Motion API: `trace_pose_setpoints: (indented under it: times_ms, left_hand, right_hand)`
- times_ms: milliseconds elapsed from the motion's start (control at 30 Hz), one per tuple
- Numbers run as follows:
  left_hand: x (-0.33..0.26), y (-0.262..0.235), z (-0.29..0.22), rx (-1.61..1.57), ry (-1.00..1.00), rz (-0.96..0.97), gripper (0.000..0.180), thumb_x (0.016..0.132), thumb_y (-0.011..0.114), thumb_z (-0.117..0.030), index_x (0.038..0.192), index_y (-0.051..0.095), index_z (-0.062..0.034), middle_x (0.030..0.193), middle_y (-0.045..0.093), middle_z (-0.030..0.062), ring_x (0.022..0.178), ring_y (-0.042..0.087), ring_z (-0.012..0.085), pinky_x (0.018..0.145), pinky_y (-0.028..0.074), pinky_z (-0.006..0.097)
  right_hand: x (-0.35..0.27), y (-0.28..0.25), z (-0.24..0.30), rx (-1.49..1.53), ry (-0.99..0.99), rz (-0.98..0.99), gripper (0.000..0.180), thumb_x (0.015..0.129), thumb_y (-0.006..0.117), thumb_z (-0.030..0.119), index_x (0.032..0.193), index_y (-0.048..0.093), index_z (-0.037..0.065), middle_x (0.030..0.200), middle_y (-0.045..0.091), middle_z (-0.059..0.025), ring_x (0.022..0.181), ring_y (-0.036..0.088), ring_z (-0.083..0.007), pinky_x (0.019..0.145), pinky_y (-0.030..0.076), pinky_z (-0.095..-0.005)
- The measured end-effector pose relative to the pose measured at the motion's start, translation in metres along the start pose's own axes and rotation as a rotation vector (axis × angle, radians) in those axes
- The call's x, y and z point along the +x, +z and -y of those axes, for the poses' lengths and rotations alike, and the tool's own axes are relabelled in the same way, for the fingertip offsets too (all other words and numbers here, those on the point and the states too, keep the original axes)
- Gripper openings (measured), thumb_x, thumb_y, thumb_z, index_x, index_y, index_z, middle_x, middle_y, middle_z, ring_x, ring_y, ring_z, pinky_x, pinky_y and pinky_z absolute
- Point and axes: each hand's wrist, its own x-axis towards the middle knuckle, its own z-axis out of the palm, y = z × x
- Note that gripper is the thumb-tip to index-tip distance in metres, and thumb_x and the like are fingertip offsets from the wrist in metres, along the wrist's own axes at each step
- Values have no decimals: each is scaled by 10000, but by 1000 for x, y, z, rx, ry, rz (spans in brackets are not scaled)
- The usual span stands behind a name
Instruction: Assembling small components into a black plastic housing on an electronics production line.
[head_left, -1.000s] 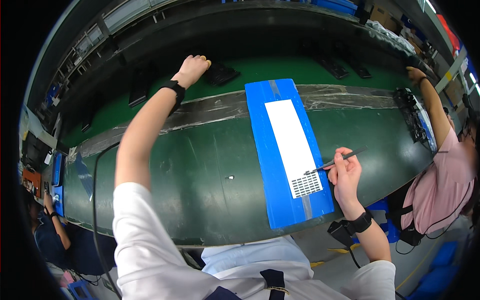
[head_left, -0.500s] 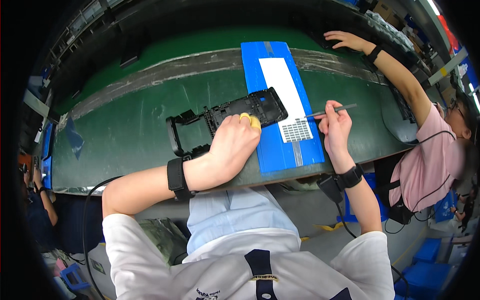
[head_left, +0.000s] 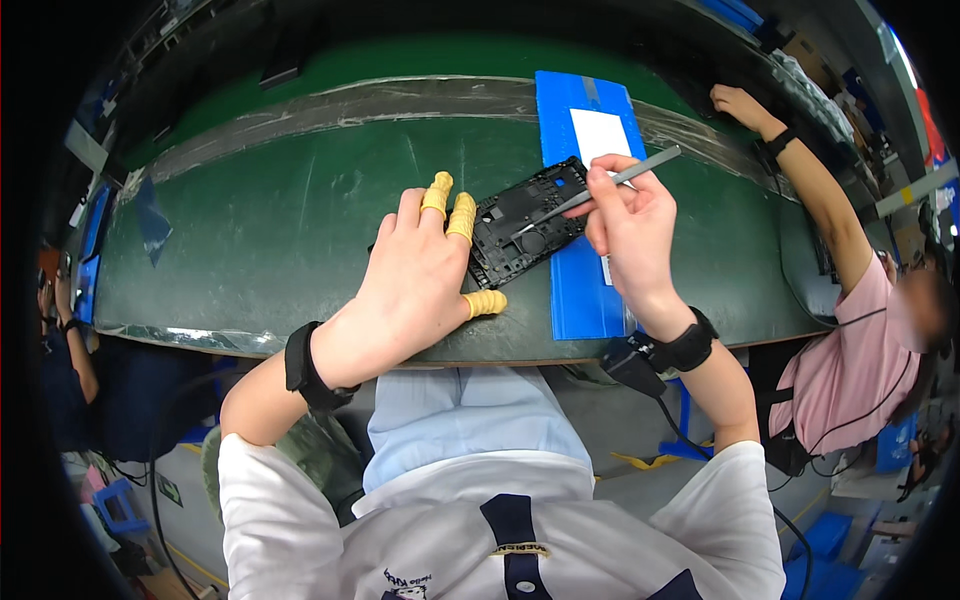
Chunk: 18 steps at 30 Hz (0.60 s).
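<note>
A black plastic device housing with moulded ribs lies tilted on the green workbench, its right end over a blue board. My left hand rests across the left part of the housing and hides it. Its fingers are spread, with yellow finger cots on three of them. In my right hand are thin metal tweezers, their tip reaching down to the housing's middle. On the blue board lies a white sheet of labels, mostly covered by my right hand and the housing.
A dark worn strip runs along the bench behind the board. To the right a person in a pink top stretches an arm over the bench. A blue plastic piece lies at the left. Cables hang by both my arms.
The tweezers have moved left from the label sheet onto the housing. My left hand has shifted left and spread its fingers. In view, the board sits farther right.
</note>
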Motion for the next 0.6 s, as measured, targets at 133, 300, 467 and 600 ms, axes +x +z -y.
trace_pose_setpoints:
  times_ms: [133, 300, 467, 600]
  left_hand:
    - [4, -1, 4, -8, 16, 46, 752, 584, 638, -425, 1079, 418, 95, 1068, 424, 225, 958, 388, 309, 782, 349, 359]
    - [10, 3, 9, -18, 4, 97, 650, 603, 624, -403, 1012, 466, 77, 923, 465, 154, 870, 407, 272, 722, 347, 340]
    - [13, 6, 11, -35, 7, 101, 636, 595, 635, -379, 1005, 468, 78, 904, 462, 147, 848, 408, 263, 702, 349, 331]
    - [16, 8, 12, -42, 18, 89, 625, 598, 637, -366, 1001, 470, 82, 891, 461, 148, 832, 407, 258, 684, 351, 321]
  right_hand:
    - [7, 13, -18, -9, 12, 75, 105, 791, 502, 46, 867, 470, -18, 512, 507, -57, 327, 383, -48, 292, 263, -179]
    - [13, 10, -33, -51, 40, 121, 100, 786, 505, 33, 869, 472, -12, 543, 520, -54, 353, 407, -42, 300, 274, -172]
    - [12, 14, -29, -58, 66, 115, 114, 783, 511, 29, 881, 470, -11, 559, 524, -36, 416, 458, -39, 330, 299, -151]
    - [14, 12, -32, -70, 34, 125, 114, 783, 509, 25, 881, 466, -15, 590, 536, -43, 462, 492, -46, 347, 306, -146]
